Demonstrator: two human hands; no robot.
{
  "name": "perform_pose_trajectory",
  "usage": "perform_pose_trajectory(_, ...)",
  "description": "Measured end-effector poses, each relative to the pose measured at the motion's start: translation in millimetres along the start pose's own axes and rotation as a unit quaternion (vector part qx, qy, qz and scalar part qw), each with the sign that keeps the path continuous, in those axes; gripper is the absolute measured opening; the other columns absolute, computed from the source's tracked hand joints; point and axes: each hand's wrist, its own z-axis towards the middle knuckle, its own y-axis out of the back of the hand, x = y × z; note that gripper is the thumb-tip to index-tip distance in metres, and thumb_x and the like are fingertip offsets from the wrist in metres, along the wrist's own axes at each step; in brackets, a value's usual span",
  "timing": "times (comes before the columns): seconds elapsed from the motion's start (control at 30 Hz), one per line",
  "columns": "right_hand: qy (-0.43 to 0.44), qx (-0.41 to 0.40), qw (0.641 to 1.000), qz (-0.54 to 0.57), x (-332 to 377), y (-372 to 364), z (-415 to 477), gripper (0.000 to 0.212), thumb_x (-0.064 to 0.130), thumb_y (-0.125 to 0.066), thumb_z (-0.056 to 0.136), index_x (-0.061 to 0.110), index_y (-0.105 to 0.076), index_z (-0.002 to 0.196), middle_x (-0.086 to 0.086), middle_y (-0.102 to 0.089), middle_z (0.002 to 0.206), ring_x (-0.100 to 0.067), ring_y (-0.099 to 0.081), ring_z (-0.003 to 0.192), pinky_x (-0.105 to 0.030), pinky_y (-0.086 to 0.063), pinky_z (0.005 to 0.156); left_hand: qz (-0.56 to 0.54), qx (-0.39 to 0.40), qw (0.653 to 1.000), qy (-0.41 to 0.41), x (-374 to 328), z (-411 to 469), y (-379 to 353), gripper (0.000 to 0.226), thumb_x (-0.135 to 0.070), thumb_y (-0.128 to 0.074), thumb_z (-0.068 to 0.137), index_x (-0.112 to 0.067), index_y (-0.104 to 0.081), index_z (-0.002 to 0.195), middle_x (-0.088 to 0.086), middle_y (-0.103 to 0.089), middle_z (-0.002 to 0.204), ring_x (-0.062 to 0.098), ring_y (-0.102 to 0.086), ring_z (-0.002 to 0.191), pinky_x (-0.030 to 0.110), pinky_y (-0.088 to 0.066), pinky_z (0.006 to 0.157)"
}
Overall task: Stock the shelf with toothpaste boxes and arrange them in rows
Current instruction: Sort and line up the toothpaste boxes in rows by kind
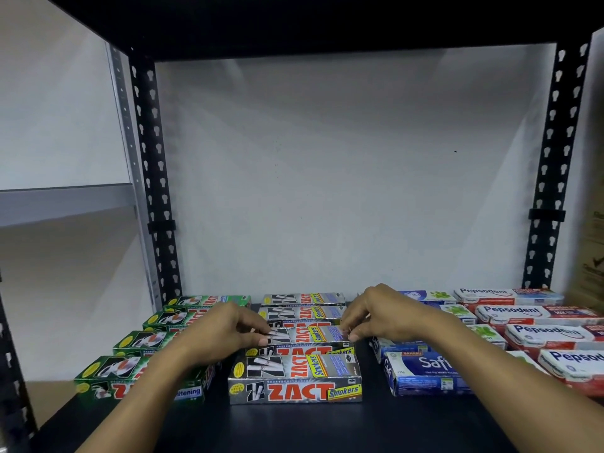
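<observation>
On the black shelf (pixel 294 426) lie rows of toothpaste boxes. In the middle column of silver Zact Smokers boxes, my left hand (pixel 225 328) pinches the left end of the second box from the front (pixel 310 335), and my right hand (pixel 376 315) pinches its right end. The front silver box (pixel 294 377) lies just before it. More silver boxes (pixel 304 305) sit behind. A column of green Zact boxes (pixel 130 377) runs on the left, partly hidden by my left forearm.
Blue boxes (pixel 421 371) and red-and-white Pepsodent boxes (pixel 539 313) fill the right side. Black perforated posts (pixel 153 178) (pixel 552 165) frame the bay, a black shelf board closes the top. A grey shelf (pixel 65 201) stands at left, a cardboard carton (pixel 591 256) at far right.
</observation>
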Motion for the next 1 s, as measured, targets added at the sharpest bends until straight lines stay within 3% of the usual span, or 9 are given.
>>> perform_pose_trajectory(0.13,0.038,-0.024,0.999,0.020,11,6,-21,0.023,0.035,-0.080,0.080,0.035,-0.077,0.103,0.016,-0.070,0.108,-0.001,-0.064,0.099,-0.030,-0.053,0.091,0.002,-0.075,0.997,-0.033,-10,-28,0,0.029,-0.057,-0.074,0.075,-0.046,-0.075,0.102,-0.035,-0.065,0.109,-0.014,-0.057,0.104,0.024,-0.051,0.093)
perform_pose_trajectory(0.23,0.064,0.039,0.997,0.031,20,3,-40,0.028,0.038,-0.082,0.077,0.034,-0.076,0.104,0.017,-0.072,0.106,0.001,-0.066,0.097,-0.029,-0.053,0.090,-0.008,-0.049,0.998,-0.043,-13,-51,-1,0.034,-0.061,-0.078,0.067,-0.049,-0.075,0.099,-0.034,-0.062,0.113,-0.014,-0.055,0.109,0.020,-0.046,0.094)
perform_pose_trajectory(0.33,0.071,0.066,0.995,0.011,22,-4,-49,0.034,0.033,-0.082,0.077,0.032,-0.075,0.110,0.018,-0.070,0.115,0.002,-0.064,0.102,-0.025,-0.052,0.091,0.013,-0.014,0.999,-0.050,-13,-61,-7,0.035,-0.055,-0.081,0.068,-0.051,-0.074,0.102,-0.035,-0.060,0.116,-0.014,-0.054,0.111,0.018,-0.046,0.096)
perform_pose_trajectory(0.47,0.066,0.045,0.997,-0.006,22,-7,-53,0.032,0.028,-0.081,0.080,0.031,-0.075,0.111,0.018,-0.068,0.118,0.009,-0.061,0.098,-0.012,-0.049,0.085,0.020,-0.037,0.998,-0.046,-15,-61,-14,0.032,-0.044,-0.081,0.074,-0.049,-0.074,0.105,-0.036,-0.059,0.115,-0.014,-0.054,0.109,0.018,-0.048,0.095)
perform_pose_trajectory(0.67,0.041,0.032,0.999,-0.002,16,-6,-56,0.029,0.026,-0.082,0.079,0.030,-0.076,0.107,0.019,-0.070,0.113,0.005,-0.064,0.101,-0.025,-0.052,0.092,0.020,-0.057,0.997,-0.050,-20,-58,-22,0.032,-0.046,-0.081,0.073,-0.049,-0.074,0.104,-0.034,-0.061,0.114,-0.014,-0.053,0.111,0.017,-0.046,0.096)
perform_pose_trajectory(0.8,0.032,0.032,0.999,-0.002,16,-5,-58,0.028,0.025,-0.081,0.079,0.031,-0.076,0.106,0.020,-0.070,0.113,0.006,-0.064,0.097,-0.022,-0.053,0.089,0.019,-0.061,0.996,-0.054,-21,-57,-24,0.032,-0.047,-0.080,0.074,-0.048,-0.074,0.105,-0.033,-0.061,0.115,-0.014,-0.052,0.112,0.014,-0.044,0.096)
perform_pose_trajectory(0.9,0.031,0.032,0.999,-0.018,18,-4,-56,0.032,0.026,-0.082,0.078,0.033,-0.075,0.109,0.020,-0.070,0.110,0.007,-0.063,0.093,-0.017,-0.052,0.082,0.028,-0.072,0.995,-0.058,-22,-59,-20,0.035,-0.050,-0.078,0.074,-0.046,-0.073,0.108,-0.034,-0.060,0.117,-0.019,-0.048,0.114,0.004,-0.038,0.094)
perform_pose_trajectory(1.0,0.037,0.020,0.999,-0.017,29,-4,-47,0.041,0.033,-0.081,0.079,0.037,-0.070,0.119,0.022,-0.065,0.123,0.005,-0.060,0.102,-0.020,-0.051,0.090,0.019,-0.145,0.988,-0.042,-16,-71,-9,0.035,-0.050,-0.077,0.074,-0.046,-0.073,0.109,-0.036,-0.060,0.117,-0.019,-0.049,0.114,0.003,-0.034,0.095)
